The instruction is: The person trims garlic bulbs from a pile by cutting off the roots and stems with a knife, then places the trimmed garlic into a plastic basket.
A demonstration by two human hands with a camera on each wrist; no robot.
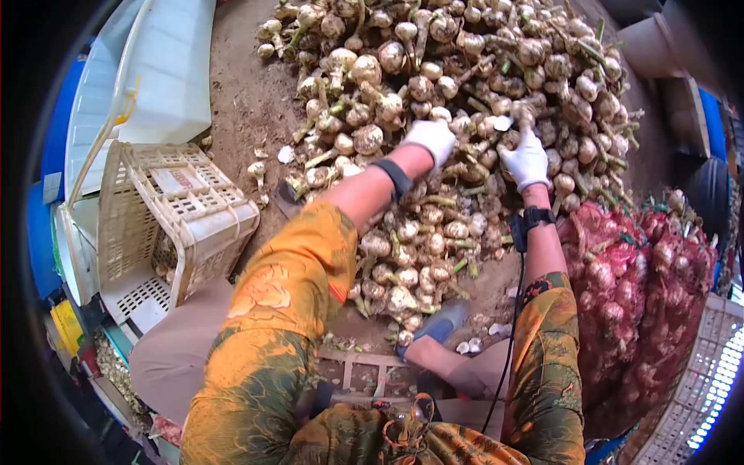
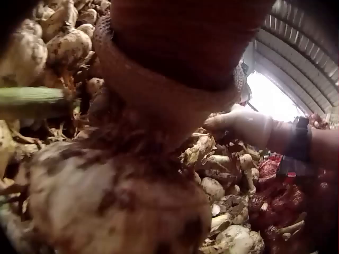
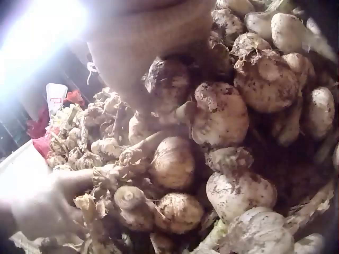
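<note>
On the dirt floor (image 1: 239,93) lies a big garlic pile (image 1: 391,56), its long stems (image 2: 34,103) pointing every which way. A red net bag (image 1: 612,314) of garlic is right of me. My left hand (image 1: 431,142) and right hand (image 1: 528,163) are at the pile. A muddy bulb (image 3: 167,83) is by my right fingers. I can't tell if either hand holds garlic, or which way that bulb points.

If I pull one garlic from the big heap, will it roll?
Probably a little: this garlic bulb looks round, though its stem may make it wobble. Dirt on many bulbs might make them less slippery. Bulbs in the heap lean together, so a few could tumble.
</note>
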